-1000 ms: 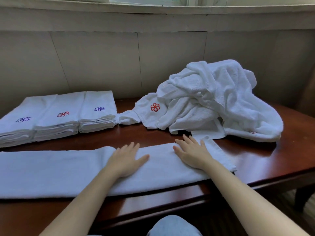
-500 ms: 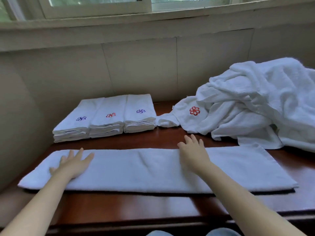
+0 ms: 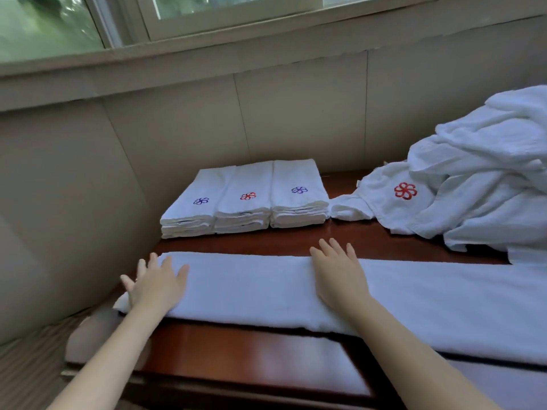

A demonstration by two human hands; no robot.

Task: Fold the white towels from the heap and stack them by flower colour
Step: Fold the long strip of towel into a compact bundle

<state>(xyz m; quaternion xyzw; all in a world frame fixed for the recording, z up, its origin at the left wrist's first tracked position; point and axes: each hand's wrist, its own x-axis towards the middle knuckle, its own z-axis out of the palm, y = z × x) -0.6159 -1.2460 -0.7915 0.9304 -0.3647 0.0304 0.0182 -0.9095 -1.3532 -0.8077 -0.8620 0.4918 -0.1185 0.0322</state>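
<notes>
Head view, one entry: your left hand lies flat with fingers straight and spread on the left end of a long white towel, pressing it and gripping nothing. Your right hand lies flat the same way, fingers straight, on the towel's middle, fingertips at its far edge, holding nothing. That towel is folded into a long strip and stretches across the near part of the dark wooden table, running out of view on the right. Behind it, against the wall, three folded stacks stand side by side, touching: left stack topped by a blue flower, middle stack by a red flower, right stack by a blue flower. Just right of them, the heap of unfolded white towels rests on the table, one towel showing a red flower and a corner reaching the right stack. Window above the wall ledge.
</notes>
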